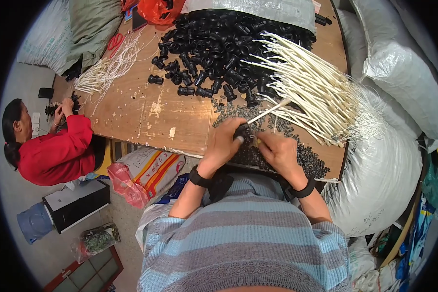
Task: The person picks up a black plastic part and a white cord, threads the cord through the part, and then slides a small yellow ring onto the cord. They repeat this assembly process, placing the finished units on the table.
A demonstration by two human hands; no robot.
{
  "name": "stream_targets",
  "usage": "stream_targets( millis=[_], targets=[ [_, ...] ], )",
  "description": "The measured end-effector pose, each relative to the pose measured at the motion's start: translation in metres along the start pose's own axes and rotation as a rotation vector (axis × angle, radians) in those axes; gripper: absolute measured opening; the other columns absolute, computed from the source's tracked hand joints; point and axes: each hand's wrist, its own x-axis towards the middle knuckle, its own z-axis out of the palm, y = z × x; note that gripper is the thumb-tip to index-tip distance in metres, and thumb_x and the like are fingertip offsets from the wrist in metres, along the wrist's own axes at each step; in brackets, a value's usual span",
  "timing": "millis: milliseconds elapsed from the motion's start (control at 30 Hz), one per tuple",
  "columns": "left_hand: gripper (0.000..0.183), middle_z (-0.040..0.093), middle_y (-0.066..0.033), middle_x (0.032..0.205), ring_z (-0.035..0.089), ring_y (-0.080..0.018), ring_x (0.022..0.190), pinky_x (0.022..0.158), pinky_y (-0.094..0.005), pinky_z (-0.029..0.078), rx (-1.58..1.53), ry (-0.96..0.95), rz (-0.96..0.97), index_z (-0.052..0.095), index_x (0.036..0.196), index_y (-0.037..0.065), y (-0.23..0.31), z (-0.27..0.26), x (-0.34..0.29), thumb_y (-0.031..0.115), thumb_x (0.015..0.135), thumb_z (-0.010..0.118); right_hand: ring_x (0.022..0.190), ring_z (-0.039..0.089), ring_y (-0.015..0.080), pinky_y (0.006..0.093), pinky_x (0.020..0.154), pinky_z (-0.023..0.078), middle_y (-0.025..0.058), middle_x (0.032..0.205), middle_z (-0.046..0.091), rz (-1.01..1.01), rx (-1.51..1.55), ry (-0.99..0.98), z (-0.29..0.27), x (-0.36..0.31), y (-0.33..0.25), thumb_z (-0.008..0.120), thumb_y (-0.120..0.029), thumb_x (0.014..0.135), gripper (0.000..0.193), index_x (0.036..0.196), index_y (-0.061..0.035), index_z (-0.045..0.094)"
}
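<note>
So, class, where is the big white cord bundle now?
In the head view, the white cord bundle lies on the table's right side, partly over the black plastic parts, beyond the right hand.

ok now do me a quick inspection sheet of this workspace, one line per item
Surface: brown wooden table, marked with pale patches.
Job's things: black fittings heaped toward the far side; small dark pieces scattered around the hands; white stems bundled at right.
Clutter: red scissors and red plastic bag, far left part.
Hands: left hand grips a dark part, one white stem slanting up there; right hand close by, its hold unclear.
Cables: no power cable seen; thin white strands trail off the stems.
Surroundings: co-worker in red at left; white sacks at right.
</note>
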Motion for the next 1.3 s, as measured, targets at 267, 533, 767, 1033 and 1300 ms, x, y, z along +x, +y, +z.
stream_targets(
  millis=[267,533,767,1033,1300],
  targets=[
    [0.044,0.056,-0.0153,0.097,0.054,-0.0364,0.096,0.081,-0.0416,0.045,0.417,0.048,0.285,0.056,0.108,0.004,-0.006,-0.003,-0.005,-0.011,0.068,0.052,0.06,0.063,0.0282,0.0365,0.054,0.048,0.0131,0.07,0.064,0.05,-0.048,0.059,0.0,0.008,-0.004,0.067,-0.01,0.075,0.021,0.096,-0.0099,0.071],
    [0.045,0.057,-0.0147,0.101,0.054,-0.0364,0.1,0.084,-0.0419,0.045,0.391,-0.036,0.302,0.056,0.11,0.004,-0.006,0.002,-0.006,-0.01,0.068,0.051,0.066,0.065,0.0314,0.0364,0.057,0.05,0.0136,0.075,0.066,0.017,-0.001,-0.063,0.01,0.002,0.008,0.066,-0.009,0.076,0.022,0.097,-0.0074,0.07],
    [0.056,0.059,-0.0127,0.109,0.06,-0.0306,0.098,0.079,-0.0373,0.049,0.267,-0.299,0.054,0.05,0.124,0.01,0.005,-0.005,-0.004,-0.005,0.071,0.057,0.069,0.064,0.0349,0.0386,0.059,0.049,0.0155,0.082,0.066,-0.066,0.181,-0.136,0.007,0.0,0.007,0.065,-0.01,0.079,0.025,0.104,-0.0047,0.064],
    [0.058,0.061,-0.0076,0.089,0.059,-0.0236,0.086,0.072,-0.0328,0.048,0.251,0.082,0.296,0.055,0.119,0.012,-0.003,-0.009,-0.005,0.001,0.065,0.073,0.067,0.061,0.0354,0.0411,0.057,0.047,0.0156,0.079,0.062,-0.019,-0.026,-0.106,0.01,0.001,0.0,0.064,-0.012,0.084,0.02,0.102,-0.0055,0.063],
    [0.03,0.06,-0.0068,0.089,0.059,-0.0254,0.087,0.076,-0.0353,0.048,0.105,0.144,0.498,0.067,0.088,0.007,-0.015,-0.004,-0.011,-0.008,0.062,0.07,0.067,0.063,0.0339,0.0375,0.057,0.048,0.0157,0.078,0.064,-0.032,0.214,-0.042,0.012,0.0,0.0,0.064,-0.009,0.083,0.021,0.103,-0.0054,0.066]
  ],
)
